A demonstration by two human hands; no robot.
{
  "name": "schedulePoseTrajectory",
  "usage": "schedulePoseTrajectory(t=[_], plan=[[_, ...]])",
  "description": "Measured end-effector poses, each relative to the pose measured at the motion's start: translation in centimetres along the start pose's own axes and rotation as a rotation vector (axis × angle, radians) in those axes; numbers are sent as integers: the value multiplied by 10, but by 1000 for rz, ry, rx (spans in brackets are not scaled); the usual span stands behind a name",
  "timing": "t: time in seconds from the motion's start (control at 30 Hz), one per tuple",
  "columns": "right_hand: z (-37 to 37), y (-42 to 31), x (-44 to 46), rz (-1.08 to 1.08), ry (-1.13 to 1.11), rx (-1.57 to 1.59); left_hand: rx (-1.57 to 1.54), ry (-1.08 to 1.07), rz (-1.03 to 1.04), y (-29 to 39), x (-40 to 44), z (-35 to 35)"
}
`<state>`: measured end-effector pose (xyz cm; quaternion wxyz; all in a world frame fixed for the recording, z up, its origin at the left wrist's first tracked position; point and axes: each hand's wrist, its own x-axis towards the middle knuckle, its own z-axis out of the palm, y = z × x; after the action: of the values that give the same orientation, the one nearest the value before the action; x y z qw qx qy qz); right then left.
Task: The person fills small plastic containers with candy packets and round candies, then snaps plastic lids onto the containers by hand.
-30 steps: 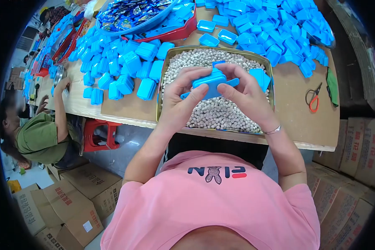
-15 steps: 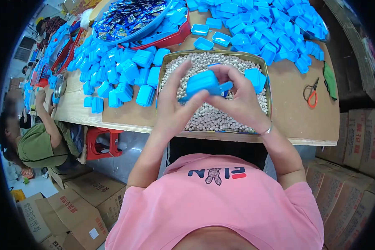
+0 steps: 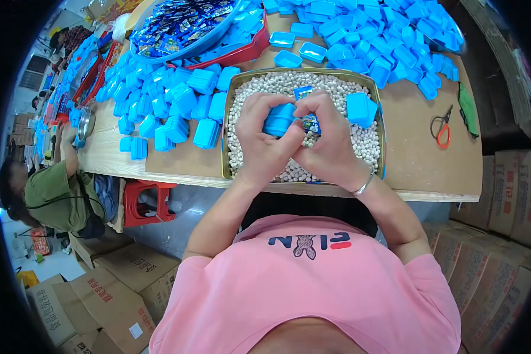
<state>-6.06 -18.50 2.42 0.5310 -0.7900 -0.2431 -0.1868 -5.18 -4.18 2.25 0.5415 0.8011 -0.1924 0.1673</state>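
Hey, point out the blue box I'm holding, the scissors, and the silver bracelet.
Held blue box [image 3: 278,120]: head view, on its exposed side.
Scissors [image 3: 445,121]: head view, near the pivot.
Silver bracelet [image 3: 365,185]: head view, on the middle of its visible band.

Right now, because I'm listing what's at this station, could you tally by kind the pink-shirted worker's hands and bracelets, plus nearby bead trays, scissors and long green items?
Bare left hand and bare right hand: 2
Shiny silver-coloured bracelet: 1
Rectangular tray of small pale beads: 1
Orange-handled scissors: 1
Long green item: 1
Total: 6
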Motion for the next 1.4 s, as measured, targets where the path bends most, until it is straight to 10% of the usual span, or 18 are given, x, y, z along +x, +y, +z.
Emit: schedulePoseTrajectory(t=[0.27, 0.4, 0.57, 0.73, 1.07, 1.4], plan=[[-4, -2, -4, 166, 65, 196, -189, -56, -124, 24, 2, -11], [-8, -7, -4, 262, 46, 325, -752, 216, -378, 21, -20, -8], [-6, -13, -5, 64, 37, 183, 575, 133, 236, 44, -6, -33], [2, -13, -7, -192, 45, -92, 88, -252, -61, 29, -12, -26], [6, -28, -10, -307, 165, 16, -23, -87, -16, 38, -21, -25], [8, -15, -16, 77, 48, 105, -191, -277, -330, 22, -8, -27]])
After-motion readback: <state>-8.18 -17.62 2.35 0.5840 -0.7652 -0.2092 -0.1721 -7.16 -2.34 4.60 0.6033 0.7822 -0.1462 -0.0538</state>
